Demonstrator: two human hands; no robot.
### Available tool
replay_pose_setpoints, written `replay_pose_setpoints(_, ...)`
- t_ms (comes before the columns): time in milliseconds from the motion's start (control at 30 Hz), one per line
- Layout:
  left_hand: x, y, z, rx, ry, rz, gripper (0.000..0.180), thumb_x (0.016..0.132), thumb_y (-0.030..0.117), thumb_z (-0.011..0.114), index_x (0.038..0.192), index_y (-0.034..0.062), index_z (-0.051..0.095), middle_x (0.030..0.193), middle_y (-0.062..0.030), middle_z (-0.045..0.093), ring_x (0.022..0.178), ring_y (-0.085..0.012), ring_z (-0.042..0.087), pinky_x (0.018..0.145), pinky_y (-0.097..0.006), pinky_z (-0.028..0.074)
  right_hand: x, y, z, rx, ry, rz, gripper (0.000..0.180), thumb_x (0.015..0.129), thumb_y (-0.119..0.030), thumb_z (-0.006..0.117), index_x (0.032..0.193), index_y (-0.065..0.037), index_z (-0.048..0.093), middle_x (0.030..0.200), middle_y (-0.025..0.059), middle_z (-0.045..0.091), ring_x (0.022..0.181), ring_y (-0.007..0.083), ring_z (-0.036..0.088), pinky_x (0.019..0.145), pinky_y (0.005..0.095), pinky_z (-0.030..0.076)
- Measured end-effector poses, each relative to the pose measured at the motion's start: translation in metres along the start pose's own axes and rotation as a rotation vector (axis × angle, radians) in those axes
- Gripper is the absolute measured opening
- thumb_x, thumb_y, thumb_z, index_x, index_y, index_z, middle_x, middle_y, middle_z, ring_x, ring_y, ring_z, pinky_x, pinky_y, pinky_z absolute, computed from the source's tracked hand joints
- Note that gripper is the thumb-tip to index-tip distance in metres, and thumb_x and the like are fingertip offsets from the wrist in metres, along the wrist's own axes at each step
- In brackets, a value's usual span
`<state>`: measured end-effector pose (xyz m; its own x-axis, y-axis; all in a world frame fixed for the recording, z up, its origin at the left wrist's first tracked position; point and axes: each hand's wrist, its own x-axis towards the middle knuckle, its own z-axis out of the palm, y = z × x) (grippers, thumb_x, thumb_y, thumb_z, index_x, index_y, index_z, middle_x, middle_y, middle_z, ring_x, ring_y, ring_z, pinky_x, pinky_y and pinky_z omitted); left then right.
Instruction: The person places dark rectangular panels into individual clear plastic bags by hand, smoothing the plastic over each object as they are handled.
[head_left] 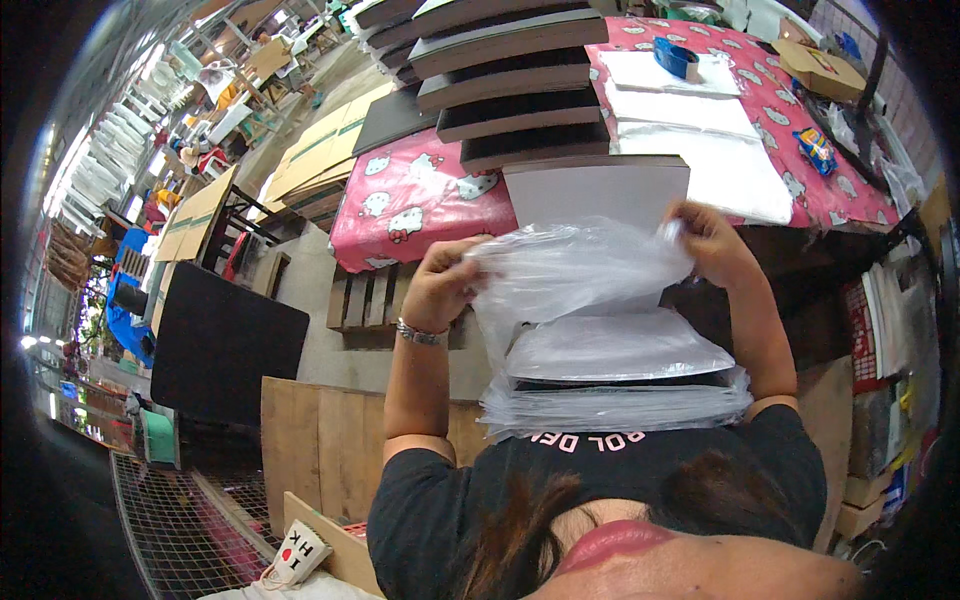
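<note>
A clear plastic bag [580,268] is stretched between my two hands in front of my chest. My left hand [447,283] pinches its left edge, and my right hand [714,246] grips its upper right corner. Just beyond the bag stands a flat whitish panel [598,188] at the table's near edge, its lower part seen through the plastic. Below the bag, close to my body, a pale flat piece in clear plastic [620,345] rests on a stack of plastic bags [615,405]. What lies inside the lower stack cannot be made out.
Thick black-and-white slabs [510,55] are stacked on the table with a pink patterned cover [425,205]. White sheets [700,150] and a blue tape roll [675,58] lie on the right. A black board [228,338] and flattened cardboard [330,140] are at the left.
</note>
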<state>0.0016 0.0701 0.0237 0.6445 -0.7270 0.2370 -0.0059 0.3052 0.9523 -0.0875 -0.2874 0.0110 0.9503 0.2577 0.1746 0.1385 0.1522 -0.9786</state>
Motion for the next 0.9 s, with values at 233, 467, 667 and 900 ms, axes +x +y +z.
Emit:
replay_pose_setpoints(233, -0.007, -0.011, 0.03, -0.357, 0.003, -0.026, 0.027, 0.082, 0.027, 0.062, 0.09, 0.0012, 0.058, 0.074, -0.0036, 0.056, 0.068, -0.0151, 0.053, 0.064, -0.031, 0.043, 0.01, -0.028, 0.001, 0.478, 0.623, -0.395, 0.02, 0.088, -0.019, 0.052, 0.102, -0.006, 0.057, 0.091, 0.006, 0.063, 0.076, 0.0152, 0.062, 0.068, 0.0299, 0.053)
replay_pose_setpoints(467, -0.004, 0.008, 0.013, -0.432, 0.241, 0.15, 0.033, 0.081, 0.03, 0.062, 0.097, 0.0014, 0.057, 0.075, -0.0022, 0.056, 0.062, -0.011, 0.052, 0.056, -0.026, 0.042, -0.006, 0.001, 0.005, -0.324, -0.375, 0.284, 0.018, 0.078, -0.014, 0.068, 0.091, -0.003, 0.064, 0.08, 0.0036, 0.065, 0.069, 0.0088, 0.058, 0.062, 0.0249, 0.048)
replay_pose_setpoints(667, -0.004, -0.038, 0.035, 0.37, -0.123, -0.338, 0.034, 0.075, 0.014, 0.072, 0.103, -0.0007, 0.06, 0.091, 0.0015, 0.06, 0.076, -0.007, 0.052, 0.07, -0.022, 0.043, -0.004, -0.002, -0.01, 0.621, 0.323, -0.378, 0.035, 0.08, -0.011, 0.066, 0.112, -0.002, 0.053, 0.085, 0.0072, 0.063, 0.073, 0.0167, 0.061, 0.069, 0.0353, 0.052)
replay_pose_setpoints(900, -0.003, -0.028, 0.014, -0.338, 0.16, 0.147, 0.037, 0.077, 0.015, 0.06, 0.111, -0.0005, 0.056, 0.101, -0.0135, 0.063, 0.092, -0.0219, 0.062, 0.079, -0.034, 0.051, -0.015, -0.008, -0.007, -0.221, -0.344, 0.333, 0.015, 0.076, -0.011, 0.07, 0.084, 0.001, 0.066, 0.077, 0.0038, 0.065, 0.074, 0.0101, 0.059, 0.07, 0.0264, 0.048)
